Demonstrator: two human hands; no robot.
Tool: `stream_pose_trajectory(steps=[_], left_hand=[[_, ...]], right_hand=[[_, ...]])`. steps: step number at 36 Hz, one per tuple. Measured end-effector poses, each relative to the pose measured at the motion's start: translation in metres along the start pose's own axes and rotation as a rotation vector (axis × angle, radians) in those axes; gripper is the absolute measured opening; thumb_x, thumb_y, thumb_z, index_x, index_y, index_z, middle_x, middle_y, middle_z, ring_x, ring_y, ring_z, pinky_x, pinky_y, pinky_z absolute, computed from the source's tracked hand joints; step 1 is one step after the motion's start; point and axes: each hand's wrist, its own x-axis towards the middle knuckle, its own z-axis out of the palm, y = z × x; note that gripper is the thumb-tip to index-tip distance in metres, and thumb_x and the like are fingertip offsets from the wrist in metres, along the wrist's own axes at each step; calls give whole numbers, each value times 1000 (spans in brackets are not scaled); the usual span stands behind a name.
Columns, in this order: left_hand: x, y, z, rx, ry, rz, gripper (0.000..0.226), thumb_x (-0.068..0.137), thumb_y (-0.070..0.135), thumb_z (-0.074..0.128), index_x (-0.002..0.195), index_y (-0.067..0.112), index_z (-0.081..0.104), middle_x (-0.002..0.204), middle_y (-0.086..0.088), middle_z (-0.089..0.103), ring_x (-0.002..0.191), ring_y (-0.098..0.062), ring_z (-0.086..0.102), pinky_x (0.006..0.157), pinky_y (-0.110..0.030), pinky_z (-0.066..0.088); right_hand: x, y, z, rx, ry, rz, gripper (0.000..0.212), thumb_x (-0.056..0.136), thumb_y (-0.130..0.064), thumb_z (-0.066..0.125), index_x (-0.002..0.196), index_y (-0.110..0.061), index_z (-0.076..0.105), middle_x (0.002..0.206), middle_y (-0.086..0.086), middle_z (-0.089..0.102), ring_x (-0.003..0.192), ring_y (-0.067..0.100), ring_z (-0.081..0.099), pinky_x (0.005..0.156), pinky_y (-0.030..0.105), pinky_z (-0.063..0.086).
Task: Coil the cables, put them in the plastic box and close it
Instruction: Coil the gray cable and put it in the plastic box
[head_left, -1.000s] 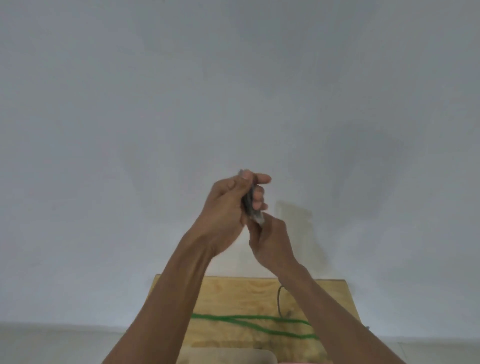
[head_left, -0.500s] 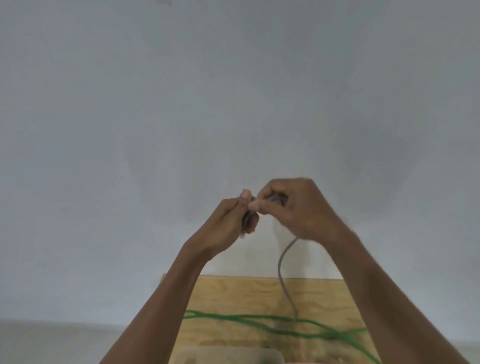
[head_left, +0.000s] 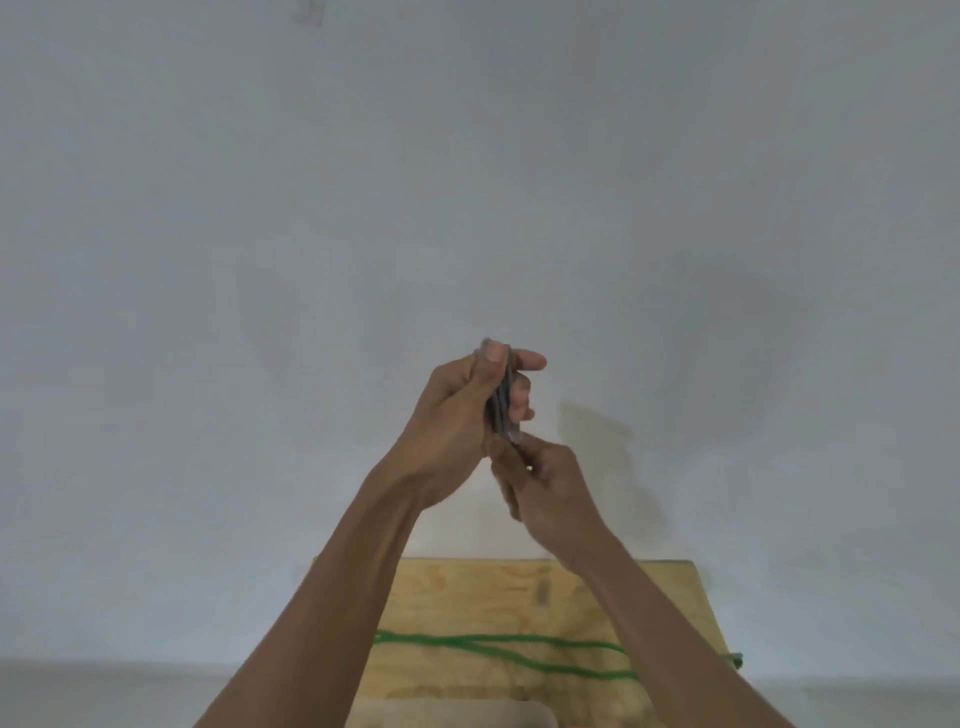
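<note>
Both hands are raised in front of the grey wall. My left hand grips a small coil of grey cable, thumb on top and fingers curled around it. Just below it, my right hand pinches the lower end of that grey cable with curled fingers. A green cable lies stretched in loose strands across the wooden table far below. The rounded rim of the plastic box shows at the bottom edge, mostly out of view.
The table's far edge meets the plain grey wall. The green cable hangs over the table's right edge. My forearms cover the table's left and right parts.
My right hand dropped from the top of the coil to its lower end, wrapping another turn. The loose grey strand that hung down to the table is gone from sight.
</note>
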Motion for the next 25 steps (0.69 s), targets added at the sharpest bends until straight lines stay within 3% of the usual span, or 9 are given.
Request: stream_pose_trajectory(steps=[3,5,7,12,15,18,20,22,25], left_hand=[[4,1,-13,284,97,94,44,102,38,40,111,4,67,75,0,58,74,-17,55,80,-38,52],[5,0,-23,505,144,134,41,105,38,39,110,9,68,76,-2,58,73,-16,55,75,-42,49],[7,-2,-28,623,140,124,40,106,36,38,107,10,68,74,-2,58,68,-13,54,67,-31,45],[-4,0,-5,576,-43,54,55,109,37,25,74,7,55,70,-1,52,65,-12,48,68,-28,41],[-11,-1,-3,546,-85,-34,71,107,50,17,85,1,64,70,-9,55,66,-18,50,71,-37,44],[-20,-3,8,424,-158,-150,75,103,56,17,95,2,69,71,-5,57,70,-21,54,76,-40,49],[-23,-4,17,312,-201,-159,72,102,56,21,94,3,68,70,-3,57,70,-21,54,78,-42,47],[-25,-3,24,176,-212,-145,66,103,55,26,95,4,68,68,-4,55,68,-21,52,80,-44,45],[-23,2,26,24,-172,-98,60,102,51,31,94,3,66,67,-6,53,65,-20,50,80,-42,47]], right_hand=[[-9,-1,8,-122,-36,-96,22,101,-23,55,87,-24,73,55,-9,45,47,10,36,49,20,32],[-11,-9,8,-177,-51,-131,20,99,-23,57,89,-18,74,50,-9,45,43,5,34,48,15,31],[-4,-23,-1,-265,-36,-190,20,97,-24,61,83,-16,73,45,-13,45,40,5,34,46,14,28],[14,-70,-45,-384,-76,-308,20,84,-31,77,73,-15,72,64,-10,72,56,14,65,55,26,49],[29,-90,-58,-305,-93,-309,25,70,-30,87,69,-12,70,58,-6,68,48,11,54,51,23,43],[47,-96,-71,-190,-20,-345,34,63,-36,86,71,-6,72,71,20,70,61,32,62,63,40,53],[56,-91,-75,-139,1,-306,36,64,-34,85,70,-2,71,72,32,64,59,26,54,62,35,48],[59,-80,-71,-64,-26,-246,29,69,-28,82,70,-3,69,62,22,60,53,14,48,55,21,43],[52,-55,-57,163,-79,-108,17,90,-9,66,74,-3,64,57,4,61,45,12,53,46,21,42]])
